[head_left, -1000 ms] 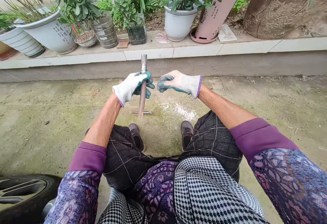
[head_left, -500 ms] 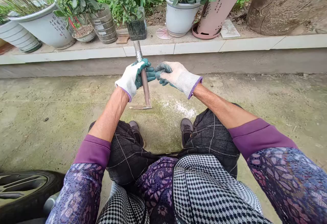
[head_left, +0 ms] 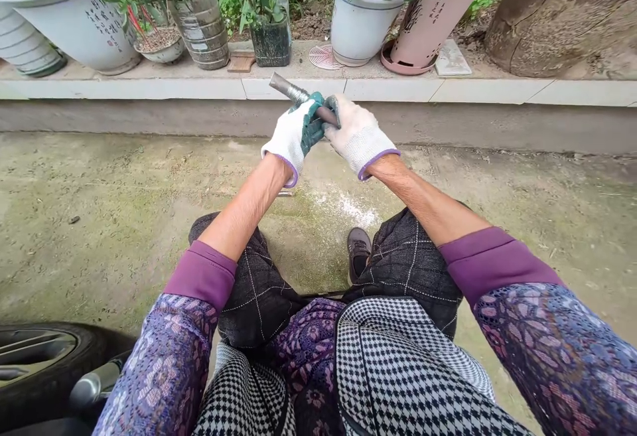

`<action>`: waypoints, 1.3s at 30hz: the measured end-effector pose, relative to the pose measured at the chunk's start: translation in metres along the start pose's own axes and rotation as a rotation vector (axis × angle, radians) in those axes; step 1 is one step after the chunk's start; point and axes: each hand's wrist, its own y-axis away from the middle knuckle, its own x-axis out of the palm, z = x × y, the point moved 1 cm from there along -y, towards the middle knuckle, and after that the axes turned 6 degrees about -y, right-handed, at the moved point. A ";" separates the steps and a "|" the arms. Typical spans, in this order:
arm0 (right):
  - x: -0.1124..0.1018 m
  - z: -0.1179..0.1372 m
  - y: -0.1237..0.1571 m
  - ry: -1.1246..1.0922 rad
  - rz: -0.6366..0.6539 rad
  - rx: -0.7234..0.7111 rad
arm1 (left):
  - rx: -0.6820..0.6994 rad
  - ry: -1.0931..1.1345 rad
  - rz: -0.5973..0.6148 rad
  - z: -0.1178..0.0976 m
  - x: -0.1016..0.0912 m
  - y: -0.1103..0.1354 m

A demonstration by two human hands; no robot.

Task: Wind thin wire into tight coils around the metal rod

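A metal pipe point(head_left: 283, 85) lies across the upper center of the frame, its long axis slanting from upper left down to lower right. The end bound with wire point(head_left: 297, 94) points upper left. The gloved left hand point(head_left: 296, 131) grips its middle; the gloved right hand point(head_left: 354, 129), just beside, clasps the lower-right end.

Open sideways, blocked ahead.
Free to pass over the ground point(head_left: 149, 184) left of the left hand point(head_left: 297, 128) and right of the right hand point(head_left: 354, 129); barred ahead by the ledge point(head_left: 388, 90) and pots point(head_left: 365, 30), narrow between the knees point(head_left: 415, 250), obstructed lower left by the wheel point(head_left: 87, 360).
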 end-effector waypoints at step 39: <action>-0.042 0.002 0.026 -0.444 0.171 0.306 | 0.099 -0.611 0.125 -0.023 -0.027 0.048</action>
